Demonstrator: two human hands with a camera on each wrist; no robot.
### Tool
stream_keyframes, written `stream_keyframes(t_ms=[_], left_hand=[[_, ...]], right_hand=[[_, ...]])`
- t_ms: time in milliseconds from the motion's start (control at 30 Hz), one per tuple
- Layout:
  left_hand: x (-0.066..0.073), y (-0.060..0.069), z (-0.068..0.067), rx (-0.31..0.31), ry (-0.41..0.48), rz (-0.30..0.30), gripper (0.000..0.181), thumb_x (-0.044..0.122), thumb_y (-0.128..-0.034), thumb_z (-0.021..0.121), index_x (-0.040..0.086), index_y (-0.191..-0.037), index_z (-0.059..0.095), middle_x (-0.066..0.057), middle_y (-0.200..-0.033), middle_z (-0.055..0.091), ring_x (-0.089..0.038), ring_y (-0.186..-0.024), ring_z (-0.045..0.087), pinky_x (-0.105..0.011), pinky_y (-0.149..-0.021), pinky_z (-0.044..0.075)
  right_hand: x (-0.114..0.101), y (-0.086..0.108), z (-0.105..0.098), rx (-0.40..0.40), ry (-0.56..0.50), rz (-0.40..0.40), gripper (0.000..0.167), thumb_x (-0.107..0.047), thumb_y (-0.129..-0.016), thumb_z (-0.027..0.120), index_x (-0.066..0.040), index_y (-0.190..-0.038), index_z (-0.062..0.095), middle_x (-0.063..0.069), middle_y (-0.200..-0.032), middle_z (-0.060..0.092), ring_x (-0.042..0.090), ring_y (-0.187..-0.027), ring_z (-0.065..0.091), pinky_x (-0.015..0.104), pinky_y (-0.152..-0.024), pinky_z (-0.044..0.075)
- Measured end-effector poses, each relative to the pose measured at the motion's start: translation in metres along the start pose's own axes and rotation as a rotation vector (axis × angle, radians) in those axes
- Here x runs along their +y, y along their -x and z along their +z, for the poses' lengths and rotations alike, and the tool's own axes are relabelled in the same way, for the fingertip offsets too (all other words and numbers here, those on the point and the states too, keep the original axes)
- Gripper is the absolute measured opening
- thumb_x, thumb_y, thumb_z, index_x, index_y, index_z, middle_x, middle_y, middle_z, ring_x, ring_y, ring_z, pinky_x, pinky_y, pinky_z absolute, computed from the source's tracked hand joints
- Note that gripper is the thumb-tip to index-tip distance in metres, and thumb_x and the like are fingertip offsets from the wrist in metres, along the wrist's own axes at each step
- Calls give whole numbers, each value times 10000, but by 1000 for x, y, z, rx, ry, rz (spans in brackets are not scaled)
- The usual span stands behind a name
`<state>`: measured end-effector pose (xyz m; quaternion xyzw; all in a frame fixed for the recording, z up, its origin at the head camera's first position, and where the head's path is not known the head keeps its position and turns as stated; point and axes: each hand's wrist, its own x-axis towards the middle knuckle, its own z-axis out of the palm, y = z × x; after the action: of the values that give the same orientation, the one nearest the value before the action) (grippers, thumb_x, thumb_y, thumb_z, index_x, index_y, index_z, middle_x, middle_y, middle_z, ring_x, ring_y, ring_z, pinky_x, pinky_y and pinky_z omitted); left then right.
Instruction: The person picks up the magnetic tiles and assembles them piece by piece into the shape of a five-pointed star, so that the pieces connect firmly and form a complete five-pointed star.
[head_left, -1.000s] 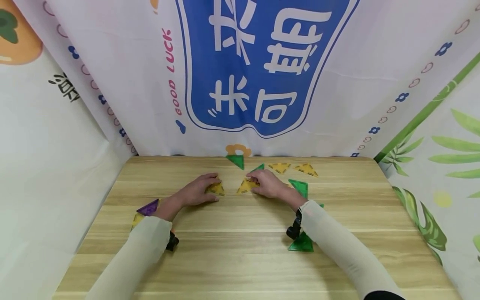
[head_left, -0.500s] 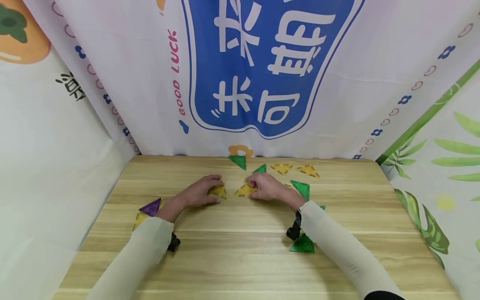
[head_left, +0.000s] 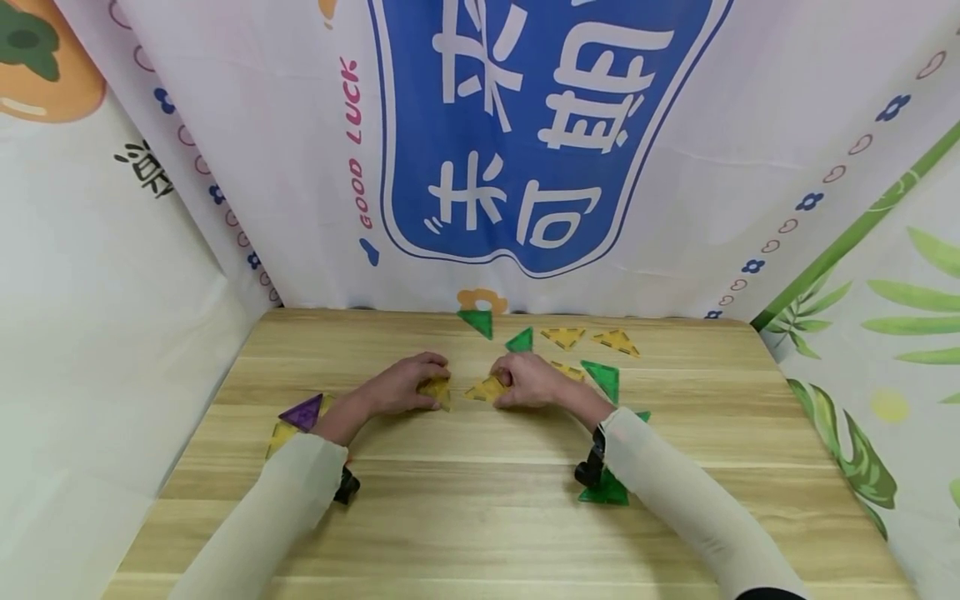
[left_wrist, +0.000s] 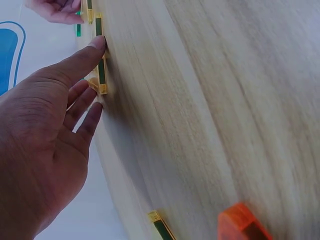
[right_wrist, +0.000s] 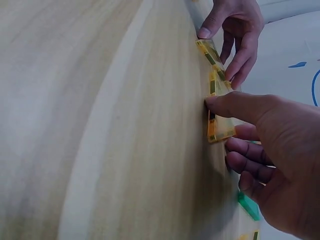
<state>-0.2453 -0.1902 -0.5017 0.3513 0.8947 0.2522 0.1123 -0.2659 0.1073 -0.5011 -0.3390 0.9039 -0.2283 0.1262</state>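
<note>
Near the table's back, the left hand (head_left: 411, 385) pinches a yellow triangular tile (head_left: 438, 390) between thumb and fingers; in the left wrist view its thumb lies on the tile's dark-striped edge (left_wrist: 101, 67). Just to the right, the right hand (head_left: 528, 381) grips a second yellow triangle (head_left: 486, 389). A narrow gap separates the two tiles in the head view. The right wrist view shows the right thumb on the near edge of its tile (right_wrist: 220, 127), with the left hand (right_wrist: 240, 37) and its tile (right_wrist: 211, 54) beyond.
Green triangles (head_left: 478, 322) (head_left: 520, 340) (head_left: 602, 379) and yellow ones (head_left: 563, 337) (head_left: 617, 341) lie behind and right of the hands. A purple triangle (head_left: 303, 412) is beside the left forearm, an orange piece (left_wrist: 242, 223) below it. Another green piece (head_left: 604, 490) lies by the right wrist.
The right hand has drawn its yellow triangle slightly left and nearer the person, away from the green one behind. The left hand's tile has turned a little.
</note>
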Motion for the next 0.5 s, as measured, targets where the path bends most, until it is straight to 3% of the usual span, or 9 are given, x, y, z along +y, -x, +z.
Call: stream_keyframes(t_ms=[233,500], left_hand=[[0,0,0,-8,23,-17,550,133,-939,826,-34,-1424,628,-251,-1592,472,-444,-1477,436,-576,-1195,392],[-1,-2,1,5,41,-39,597,138,-905,862,-31,-1427,626,-233,-1554,521,-425,-1438,488,-555,-1183,417]], right_hand=[[2,4,8,81,-125,85,513,-331,-797,956,-66,-1161,710,-11,-952,674,110,-823,613,280,-769,554],[-1,4,17,191,-311,189,255,-194,-861,903,-87,-994,714,-12,-866,689,108,-760,632,261,-692,534]])
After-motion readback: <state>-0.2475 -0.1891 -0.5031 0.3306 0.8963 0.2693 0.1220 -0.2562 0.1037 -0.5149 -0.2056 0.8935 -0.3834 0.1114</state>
